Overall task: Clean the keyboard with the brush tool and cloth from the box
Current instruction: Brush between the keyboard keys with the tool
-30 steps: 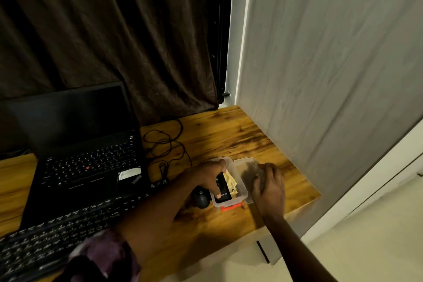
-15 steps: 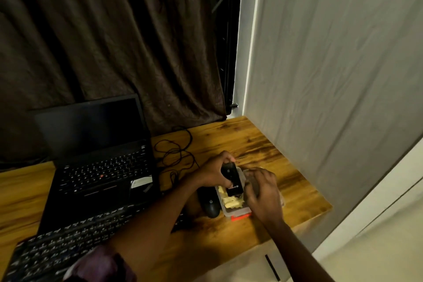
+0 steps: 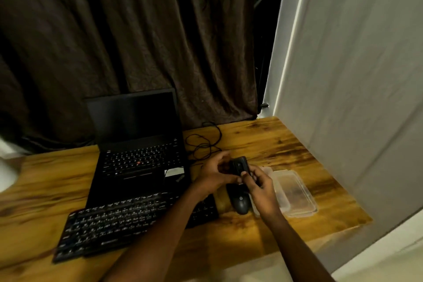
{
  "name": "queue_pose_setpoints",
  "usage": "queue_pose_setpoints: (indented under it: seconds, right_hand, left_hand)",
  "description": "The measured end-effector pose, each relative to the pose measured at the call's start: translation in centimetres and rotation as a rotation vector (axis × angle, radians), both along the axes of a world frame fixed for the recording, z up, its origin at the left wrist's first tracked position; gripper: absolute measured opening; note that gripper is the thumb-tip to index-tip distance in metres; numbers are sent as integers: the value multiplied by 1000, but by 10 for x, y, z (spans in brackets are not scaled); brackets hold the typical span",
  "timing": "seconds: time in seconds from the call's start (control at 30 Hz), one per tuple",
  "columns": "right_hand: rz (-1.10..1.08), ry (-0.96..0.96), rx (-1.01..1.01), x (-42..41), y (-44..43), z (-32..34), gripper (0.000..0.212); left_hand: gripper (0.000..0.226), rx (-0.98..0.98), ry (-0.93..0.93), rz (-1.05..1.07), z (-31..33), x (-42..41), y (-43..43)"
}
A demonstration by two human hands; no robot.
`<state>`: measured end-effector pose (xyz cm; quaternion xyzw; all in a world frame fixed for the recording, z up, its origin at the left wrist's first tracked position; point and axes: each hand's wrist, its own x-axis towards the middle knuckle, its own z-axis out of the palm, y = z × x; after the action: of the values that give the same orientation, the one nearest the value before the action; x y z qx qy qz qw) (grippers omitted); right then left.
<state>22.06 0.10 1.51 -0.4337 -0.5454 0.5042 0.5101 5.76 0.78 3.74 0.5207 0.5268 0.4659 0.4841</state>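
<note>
My left hand (image 3: 214,173) grips a small black brush tool (image 3: 238,165) lifted above the desk. My right hand (image 3: 259,186) pinches the tool's lower end from the right. A black external keyboard (image 3: 114,224) lies on the wooden desk at the front left, partly under my left forearm. The clear plastic box (image 3: 278,192) sits just right of my hands, with its clear lid (image 3: 297,194) lying beside it. My right hand hides most of the box's inside, and the cloth is not visible.
An open black laptop (image 3: 139,144) stands behind the keyboard. A black mouse (image 3: 239,201) lies between keyboard and box, and a tangled black cable (image 3: 203,144) lies behind my hands. A grey panel (image 3: 354,75) bounds the desk on the right; a dark curtain (image 3: 137,30) hangs behind.
My left hand lifted the black tool out of the box and up over the desk. My right hand left the lid and took hold of the tool. The view shifted left.
</note>
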Motion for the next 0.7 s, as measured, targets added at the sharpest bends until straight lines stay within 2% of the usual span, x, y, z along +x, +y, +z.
queue_pose_setpoints:
  seconds: [0.17,0.4,0.47,0.57,0.7]
  right_hand:
    - [29,50,-121,-38,-17,-13,21]
    - [86,115,-238,-106,-50,-18,20]
    - [80,97,-244,-126,-57,-21,33]
    - [115,62,-268,-151,-65,-24,69]
    - [58,81,-348,-180,-75,-22,88]
  left_hand:
    - [54,-39,-171,100,-8,-27,-37]
    - [44,-40,-115,159,-17,-81,-78]
    - [43,-31,-66,156,-18,-97,-86]
    - [42,-10,-17,166,-15,-118,-97]
    - [43,24,34,146,-13,-143,-107]
